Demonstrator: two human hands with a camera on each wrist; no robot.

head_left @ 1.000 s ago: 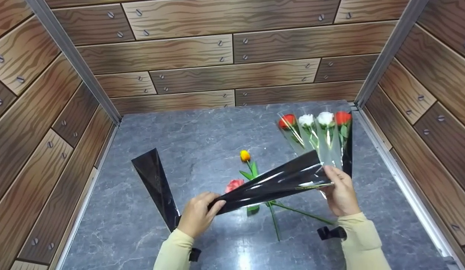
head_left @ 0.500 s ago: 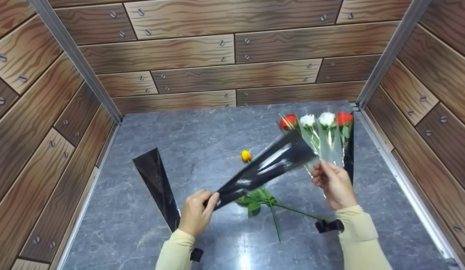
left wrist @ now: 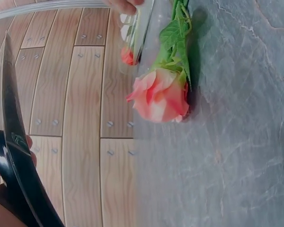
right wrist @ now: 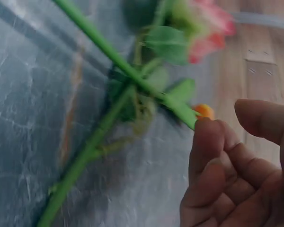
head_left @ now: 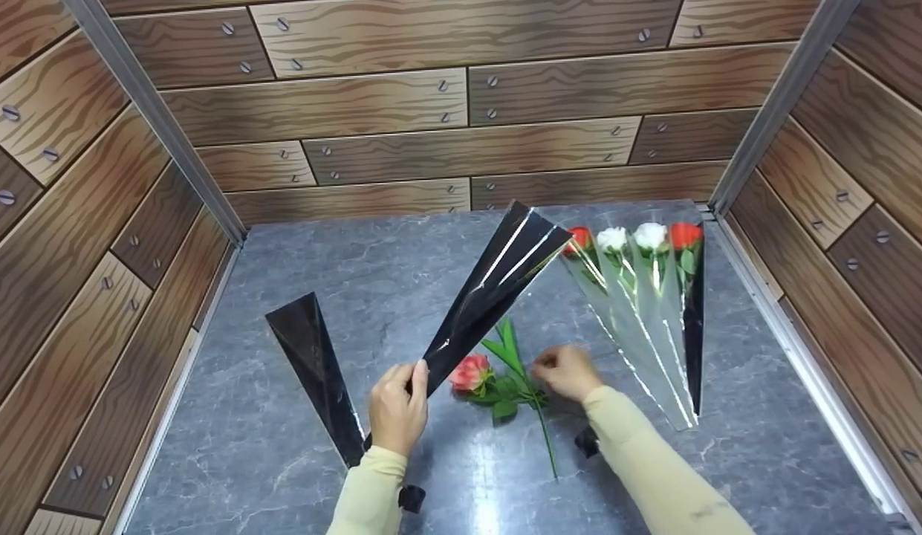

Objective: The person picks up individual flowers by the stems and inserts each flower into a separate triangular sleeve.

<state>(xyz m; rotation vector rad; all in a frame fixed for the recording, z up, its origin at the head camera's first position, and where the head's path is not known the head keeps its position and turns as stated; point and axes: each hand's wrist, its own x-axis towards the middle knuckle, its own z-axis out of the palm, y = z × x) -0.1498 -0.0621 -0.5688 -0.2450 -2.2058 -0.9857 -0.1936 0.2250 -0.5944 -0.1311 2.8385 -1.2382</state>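
Note:
My left hand grips the narrow end of a black flower sleeve, whose wide end points up and away to the right. Beneath it lies a pink rose with green leaves; its bloom is large in the left wrist view. A tulip crosses the rose's stem; its leaves show in the head view, where the sleeve hides its bloom. The orange tulip bloom peeks out behind my fingers in the right wrist view. My right hand is beside the crossed stems, thumb apart from the bent fingers.
Another black sleeve lies at the left, its narrow end by my left wrist. At the back right, red and white roses lie side by side in clear sleeves. Wood-patterned walls enclose the grey marbled table.
My right hand has let go of the sleeve's wide end and moved left and down to the stems. My left hand has swung the sleeve upright, uncovering the rose and covering the tulip bloom.

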